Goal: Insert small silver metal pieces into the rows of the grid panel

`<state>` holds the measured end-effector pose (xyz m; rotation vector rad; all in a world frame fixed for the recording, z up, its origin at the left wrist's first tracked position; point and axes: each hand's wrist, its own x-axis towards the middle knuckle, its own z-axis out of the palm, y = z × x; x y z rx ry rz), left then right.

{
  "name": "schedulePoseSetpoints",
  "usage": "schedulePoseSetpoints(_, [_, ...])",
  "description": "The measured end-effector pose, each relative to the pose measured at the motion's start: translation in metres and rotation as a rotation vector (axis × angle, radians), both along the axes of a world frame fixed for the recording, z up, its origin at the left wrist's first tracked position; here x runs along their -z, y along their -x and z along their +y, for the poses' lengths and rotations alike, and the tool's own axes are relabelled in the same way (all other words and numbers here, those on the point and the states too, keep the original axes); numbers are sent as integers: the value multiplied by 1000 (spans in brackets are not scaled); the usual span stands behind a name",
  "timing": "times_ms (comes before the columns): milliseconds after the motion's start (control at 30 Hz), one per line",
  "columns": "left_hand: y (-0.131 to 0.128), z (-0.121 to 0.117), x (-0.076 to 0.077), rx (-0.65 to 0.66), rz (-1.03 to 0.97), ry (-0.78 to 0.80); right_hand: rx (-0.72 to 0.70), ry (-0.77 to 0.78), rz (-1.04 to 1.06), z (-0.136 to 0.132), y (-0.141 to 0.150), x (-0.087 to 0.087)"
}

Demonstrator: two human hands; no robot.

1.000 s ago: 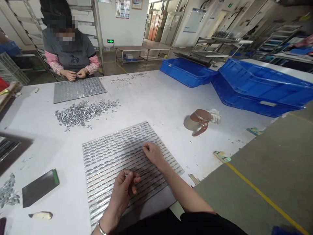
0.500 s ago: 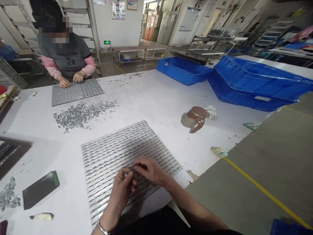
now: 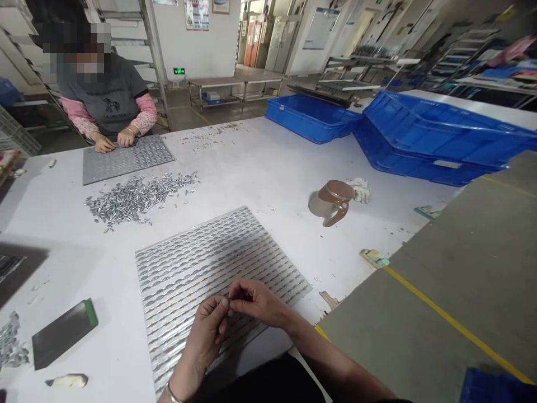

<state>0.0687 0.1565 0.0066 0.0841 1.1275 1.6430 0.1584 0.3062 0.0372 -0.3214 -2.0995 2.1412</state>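
Both hands meet above the near half of a flat metallic sheet (image 3: 168, 268), which carries rows of silvery leaf-shaped pieces in its far part and thin strips with orange-brown marks nearer me. My left hand (image 3: 212, 322) is closed in a pinch, thumb against fingers. Touching it at the fingertips, my right hand (image 3: 255, 302) pinches too. Whatever lies between the fingers is too small and hidden to make out. Beyond the sheet lies a heap of small silvery leaf-shaped pieces (image 3: 134, 198).
Across the table a person (image 3: 104, 106) works at a similar sheet (image 3: 130, 165). A brown-lidded mug (image 3: 333, 201) stands to the right, with blue crates (image 3: 428, 137) behind. At left lie a dark plate with a green end (image 3: 62, 336) and a small whitish tool (image 3: 67, 381).
My right hand has come in to my left, and their fingertips now meet. A small pale piece seen at my left thumb earlier is hidden now. The view has shifted slightly.
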Motion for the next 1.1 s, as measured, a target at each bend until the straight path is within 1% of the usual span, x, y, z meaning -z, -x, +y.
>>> schedulePoseSetpoints(100, [0, 0, -2, 3, -28, -6, 65, -58, 32, -7, -1, 0])
schedulePoseSetpoints(167, [-1, 0, -3, -2, -50, -21, 100, -129, 53, -10, -2, 1])
schedulePoseSetpoints(233, [-1, 1, -5, -14, -63, -34, 144, -217, 56, -7, -4, 3])
schedulePoseSetpoints(300, [-2, 2, -7, -29, -64, -37, 220, -285, 44, 7, -4, 5])
schedulePoseSetpoints(367, [-3, 2, -8, -41, -65, -36, 327, -365, 10, 29, -3, 8])
schedulePoseSetpoints(400, [-3, 3, -8, -43, -70, -36, 376, -432, -8, 42, -1, 10])
schedulePoseSetpoints(467, [-4, 3, -6, -37, -85, -40, 436, -619, -29, 63, 5, 17])
schedulePoseSetpoints(533, [-5, 2, -3, -18, -102, -45, 429, -802, -26, 76, 14, 25])
schedulePoseSetpoints(567, [-5, 2, -2, -9, -107, -45, 416, -866, -23, 79, 19, 30])
schedulePoseSetpoints(667, [-5, 1, 1, -4, -111, -33, 417, -984, -81, 78, 32, 44])
schedulePoseSetpoints(733, [-4, 1, 1, -14, -108, -20, 444, -1032, -148, 74, 38, 51])
schedulePoseSetpoints(833, [-4, 1, 0, -21, -110, -20, 453, -1048, -201, 71, 38, 54])
schedulePoseSetpoints(1033, [-6, 2, -3, -24, -111, -1, 471, -1029, -212, 67, 36, 51])
schedulePoseSetpoints(1100, [-6, 3, -5, -22, -122, -16, 483, -1020, -226, 67, 38, 50])
